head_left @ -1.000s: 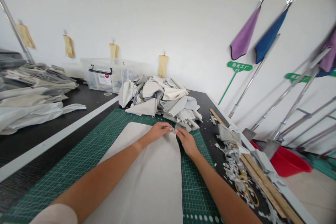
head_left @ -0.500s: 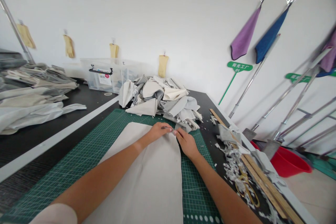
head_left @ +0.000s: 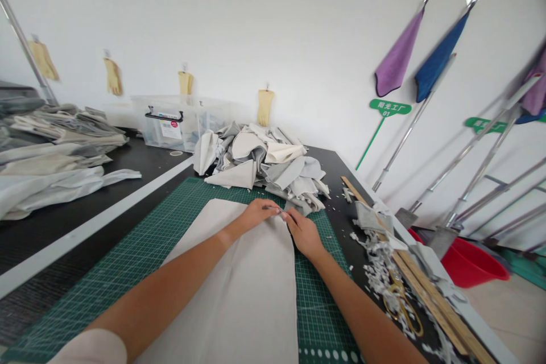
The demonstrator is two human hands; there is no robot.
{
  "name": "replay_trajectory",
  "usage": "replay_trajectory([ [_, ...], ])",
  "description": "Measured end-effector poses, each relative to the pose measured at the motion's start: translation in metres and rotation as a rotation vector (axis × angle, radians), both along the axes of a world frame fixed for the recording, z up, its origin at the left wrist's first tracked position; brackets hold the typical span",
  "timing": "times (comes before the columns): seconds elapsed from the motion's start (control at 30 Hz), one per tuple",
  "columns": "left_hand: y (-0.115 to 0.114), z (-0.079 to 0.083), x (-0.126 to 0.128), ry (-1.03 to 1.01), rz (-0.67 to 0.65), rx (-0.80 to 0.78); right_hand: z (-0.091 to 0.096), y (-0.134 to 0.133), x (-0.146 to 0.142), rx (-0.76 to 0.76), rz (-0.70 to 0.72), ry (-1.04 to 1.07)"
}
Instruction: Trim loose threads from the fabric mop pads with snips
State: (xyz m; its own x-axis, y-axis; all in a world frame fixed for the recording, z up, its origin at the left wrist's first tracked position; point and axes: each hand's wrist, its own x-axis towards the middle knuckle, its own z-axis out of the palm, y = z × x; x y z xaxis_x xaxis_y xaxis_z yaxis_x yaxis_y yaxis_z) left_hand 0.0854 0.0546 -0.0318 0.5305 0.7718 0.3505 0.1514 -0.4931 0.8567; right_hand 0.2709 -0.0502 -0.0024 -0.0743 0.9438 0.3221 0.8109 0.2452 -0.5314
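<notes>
The far right corner of a long off-white fabric sheet [head_left: 256, 296] is pinched between the fingertips of the left hand [head_left: 261, 211] and the right hand [head_left: 303, 232]; a thin dark item at the left fingers is too small to be identified. The sheet is laid on a green gridded cutting mat [head_left: 162, 239]. Behind, beside a heap of grey and cream fabric pieces [head_left: 256, 153], bluish-grey material is dimly seen inside a clear plastic box with a black handle [head_left: 151, 132]. The contents of a round red plastic tub [head_left: 473, 264] at the right cannot be made out.
</notes>
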Motion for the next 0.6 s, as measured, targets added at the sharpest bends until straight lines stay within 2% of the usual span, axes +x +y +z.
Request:
replay_trajectory([
  [0.3, -0.0051, 0.0051, 0.001, -0.017, -0.018, -0.022, -0.0034, 0.0003, -0.0005, 0.013, 0.021, 0.06],
  [0.5, -0.0054, 0.006, 0.0014, -0.028, -0.008, -0.025, -0.0026, 0.0026, -0.0021, 0.022, -0.013, 0.273],
  [0.6, -0.0074, 0.0084, 0.0008, -0.018, 0.023, -0.019, -0.0033, 0.0083, 0.0001, -0.045, -0.016, 0.418],
])
